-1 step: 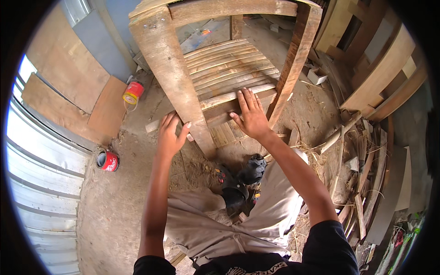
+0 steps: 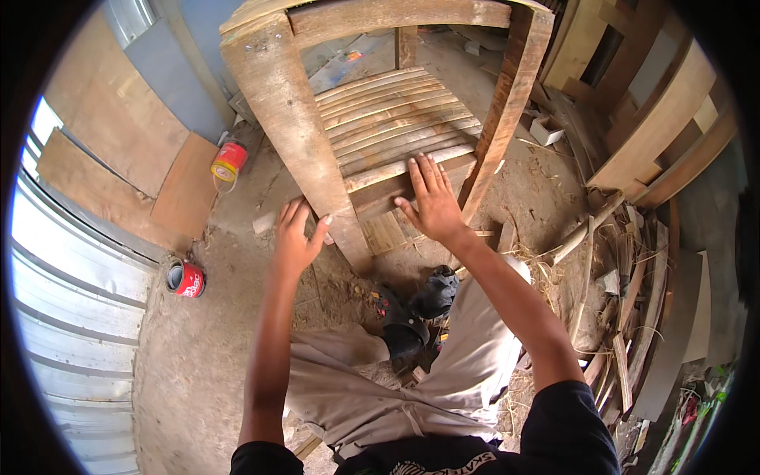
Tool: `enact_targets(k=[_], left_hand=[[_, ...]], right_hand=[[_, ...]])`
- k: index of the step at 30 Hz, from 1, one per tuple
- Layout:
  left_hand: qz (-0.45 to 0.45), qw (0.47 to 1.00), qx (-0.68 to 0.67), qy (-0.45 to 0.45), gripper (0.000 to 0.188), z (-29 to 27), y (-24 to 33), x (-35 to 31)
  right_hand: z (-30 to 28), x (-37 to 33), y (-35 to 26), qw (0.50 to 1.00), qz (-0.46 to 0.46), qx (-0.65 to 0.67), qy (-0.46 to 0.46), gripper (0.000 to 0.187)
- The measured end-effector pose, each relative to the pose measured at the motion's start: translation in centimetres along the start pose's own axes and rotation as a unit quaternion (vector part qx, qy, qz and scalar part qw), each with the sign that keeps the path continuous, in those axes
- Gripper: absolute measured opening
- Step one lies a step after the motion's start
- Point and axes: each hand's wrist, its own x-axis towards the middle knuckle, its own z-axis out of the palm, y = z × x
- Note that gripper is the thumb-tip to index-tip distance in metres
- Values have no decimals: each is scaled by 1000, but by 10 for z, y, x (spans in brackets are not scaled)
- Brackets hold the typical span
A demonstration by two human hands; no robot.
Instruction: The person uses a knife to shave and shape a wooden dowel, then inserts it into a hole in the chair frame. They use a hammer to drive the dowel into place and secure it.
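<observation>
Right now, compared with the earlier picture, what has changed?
Nothing has visibly moved, been grasped or released. The left hand stays at the broad wooden leg, the right hand on the front slat; the open red can stands where it was.

One slatted wooden stand shows three legs and one slatted lower shelf. Two bare hands are at it: one left hand, one right hand. Two red cans sit toward the floor's left edge, and one small box toward its far right corner.
</observation>
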Motion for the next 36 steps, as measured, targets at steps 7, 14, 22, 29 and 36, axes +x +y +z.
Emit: enact_targets(k=[7, 14, 22, 29, 36], left_hand=[[-38, 998, 22, 47, 43, 38, -18, -15], [-12, 989, 65, 131, 45, 61, -20, -21], [-97, 993, 13, 60, 44, 43, 0, -9], [-119, 971, -73, 193, 52, 26, 33, -1], [-50, 986, 154, -34, 64, 39, -12, -20]], right_hand=[[-3, 5, 0, 998, 1, -53, -46, 98], [-18, 13, -13, 988, 39, -92, -119, 96], [-17, 15, -33, 980, 55, -120, -147, 90], [-23, 17, -32, 979, 68, -114, -156, 90], [-24, 14, -33, 980, 78, -88, -158, 89]])
